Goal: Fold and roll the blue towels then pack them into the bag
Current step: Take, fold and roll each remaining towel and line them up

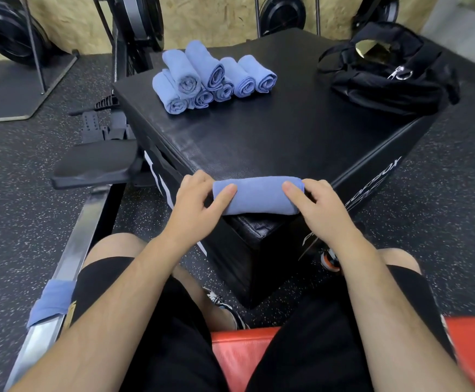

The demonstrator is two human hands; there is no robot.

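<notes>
I have one rolled blue towel (259, 195) between my two hands at the near corner of the black box (273, 131). It lies crosswise in front of me, resting on the edge of the box. It is a soft, pale blue cloth wound into a plump, even cylinder with a smooth outer face and a loose hem showing along its lower edge. My left hand (199, 199) wraps the left end and my right hand (318, 205) wraps the right end. On both, the fingers (225, 193) are curled over the roll, with one lying flat on its front face, so each hand grips the towel rather than lying slack on it. At the far left of the box top sits a pile of rolled towels (211, 77) of the same blue, their spiral ends turned toward me. Most lie side by side, touching, and two ride on top of the others. The black bag (386, 72) slumps at the far right corner of the box, well apart from the pile, its mouth gaping on a gold lining and a metal clip on its side. One more blue towel (51, 302) lies draped over the metal rail (69, 258) beside my left thigh, flat rather than rolled.
</notes>
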